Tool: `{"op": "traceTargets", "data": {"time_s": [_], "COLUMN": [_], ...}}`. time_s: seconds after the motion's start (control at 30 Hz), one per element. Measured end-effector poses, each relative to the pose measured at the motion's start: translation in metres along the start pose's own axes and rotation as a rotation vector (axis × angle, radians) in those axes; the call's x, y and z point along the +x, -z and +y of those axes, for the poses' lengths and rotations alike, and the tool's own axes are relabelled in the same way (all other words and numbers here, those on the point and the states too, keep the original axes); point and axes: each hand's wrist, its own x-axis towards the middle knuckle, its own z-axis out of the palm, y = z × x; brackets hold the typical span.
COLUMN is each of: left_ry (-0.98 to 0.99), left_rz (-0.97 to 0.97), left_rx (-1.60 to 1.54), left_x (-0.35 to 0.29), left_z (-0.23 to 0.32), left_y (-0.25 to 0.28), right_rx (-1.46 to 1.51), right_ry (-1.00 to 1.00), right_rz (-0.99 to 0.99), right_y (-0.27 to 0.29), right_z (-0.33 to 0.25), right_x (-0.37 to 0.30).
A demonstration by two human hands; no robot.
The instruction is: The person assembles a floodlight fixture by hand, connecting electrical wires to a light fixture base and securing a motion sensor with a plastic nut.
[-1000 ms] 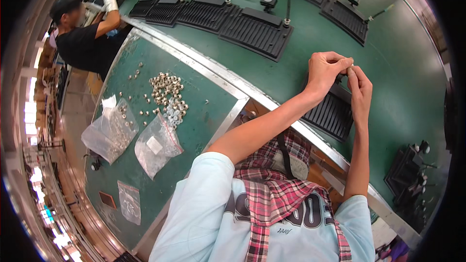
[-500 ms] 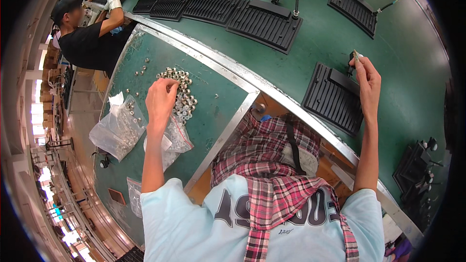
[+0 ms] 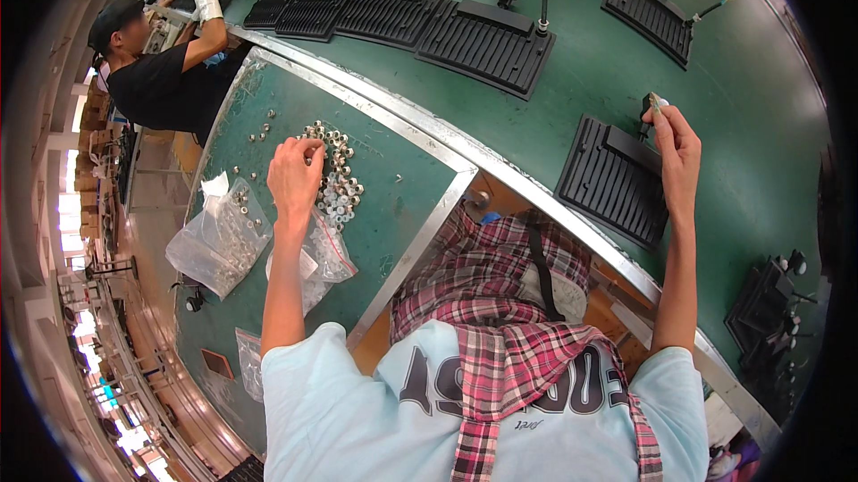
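Observation:
My left hand [image 3: 295, 180] hovers at the left edge of a pile of small silvery metal fittings [image 3: 338, 147]. Its fingers are bent together, and whatever they pinch is hidden. White plastic rings [image 3: 340, 196] lie at the near end of that pile. On the right, my right hand [image 3: 679, 150] pinches the yellow-green end of a short cable [image 3: 655, 101]. Just below it a black ribbed floodlight housing [image 3: 612, 180] rests flat on the green bench. A sensor head [image 3: 647, 109] stands at its far edge, partly behind my fingers.
Several more black floodlights [image 3: 487, 46] with cables line the far bench. Others cluster at the right [image 3: 764, 308]. Clear plastic bags [image 3: 222, 245] of small parts lie on the left table [image 3: 402, 205]. A metal edge strip [image 3: 375, 100] divides the surfaces. A co-worker [image 3: 165, 80] works at far left.
My left hand has shifted slightly left and away from me along the pile, uncovering some white rings. My right hand keeps its pinch in the same place.

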Motion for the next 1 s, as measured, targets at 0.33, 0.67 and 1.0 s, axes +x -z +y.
{"op": "traceTargets", "data": {"time_s": [0.33,0.67,1.0], "left_ry": [-0.096,-0.255,-0.023], "left_rz": [-0.011,-0.132,-0.054], "left_rx": [-0.001,-0.072,-0.998], "left_x": [0.009,0.028,0.036], "left_z": [-0.010,-0.020,0.087], "left_y": [-0.004,0.005,0.023], "right_rx": [0.010,-0.055,-0.114], "right_ry": [-0.009,-0.011,0.072], "right_rz": [-0.005,-0.005,-0.073], "right_y": [0.001,0.007,0.003], "right_z": [0.001,-0.008,-0.003], "right_x": [0.000,-0.002,-0.002]}}
